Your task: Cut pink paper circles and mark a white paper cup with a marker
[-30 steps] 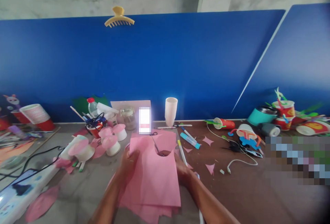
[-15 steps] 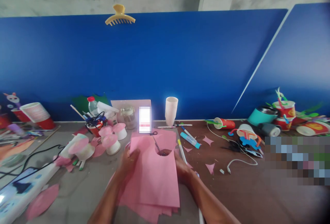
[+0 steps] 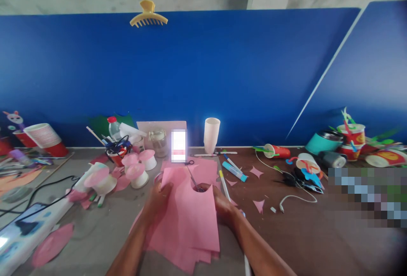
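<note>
Left hand (image 3: 159,199) pinches the pink paper (image 3: 192,221) by its left edge; right hand (image 3: 224,204) sits at its right edge, fingers hidden, can't tell how closed. Curved notch already out of the top edge, so that cut looks done. Scissors (image 3: 192,175) show beyond it, toward the tabletop's (image 3: 302,233) far edge.

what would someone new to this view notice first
The eye likely lands first on the broad blue partition across the back, with a yellow claw clip at its top edge, left of centre. Next come the bright pink sheets low in the middle, between the left hand and right hand. Behind them, a glowing white rectangle stands out.
</note>
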Available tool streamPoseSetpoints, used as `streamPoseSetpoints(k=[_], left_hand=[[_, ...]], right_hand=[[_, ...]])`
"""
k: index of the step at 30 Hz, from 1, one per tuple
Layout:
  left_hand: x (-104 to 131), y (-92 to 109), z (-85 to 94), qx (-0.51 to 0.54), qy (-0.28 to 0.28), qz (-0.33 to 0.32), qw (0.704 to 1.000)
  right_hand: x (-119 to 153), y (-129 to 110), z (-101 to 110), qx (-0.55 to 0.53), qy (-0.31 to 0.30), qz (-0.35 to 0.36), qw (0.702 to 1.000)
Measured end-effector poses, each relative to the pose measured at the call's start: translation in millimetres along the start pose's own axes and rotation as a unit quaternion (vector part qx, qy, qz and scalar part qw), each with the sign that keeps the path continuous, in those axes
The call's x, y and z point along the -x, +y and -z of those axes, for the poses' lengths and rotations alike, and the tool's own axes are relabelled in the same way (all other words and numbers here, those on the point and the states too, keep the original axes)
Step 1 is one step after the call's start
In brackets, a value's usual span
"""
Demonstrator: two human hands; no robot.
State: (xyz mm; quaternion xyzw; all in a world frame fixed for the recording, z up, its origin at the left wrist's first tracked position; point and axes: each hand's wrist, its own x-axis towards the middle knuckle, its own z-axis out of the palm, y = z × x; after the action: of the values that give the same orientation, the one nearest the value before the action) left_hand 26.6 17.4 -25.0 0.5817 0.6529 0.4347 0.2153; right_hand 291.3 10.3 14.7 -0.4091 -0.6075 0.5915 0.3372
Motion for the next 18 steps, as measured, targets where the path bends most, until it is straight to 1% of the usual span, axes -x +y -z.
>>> streamPoseSetpoints(k=[4, 9, 12, 18], left_hand=[[-0.7, 3.4, 0.3, 0.021, 0.006, 0.012, 1.0], [-0.5, 6.9, 0.6, 0.026, -0.006, 0.021, 0.999], [-0.5, 6.8, 0.0, 0.024, -0.008, 0.02, 0.999], [0.0, 8.0, -0.9, 0.028, -0.006, 0.031, 0.999]], right_hand=[[-0.7, -0.7, -1.6, -0.023, -0.004, -0.016, 1.0], [2.4, -3.7, -5.0, -0.039, 0.012, -0.029, 0.999], [5.2, -8.7, -5.5, -0.03, 0.02, -0.026, 0.999], [11.5, -20.9, -1.9, 0.016, 0.002, 0.001, 1.0]])
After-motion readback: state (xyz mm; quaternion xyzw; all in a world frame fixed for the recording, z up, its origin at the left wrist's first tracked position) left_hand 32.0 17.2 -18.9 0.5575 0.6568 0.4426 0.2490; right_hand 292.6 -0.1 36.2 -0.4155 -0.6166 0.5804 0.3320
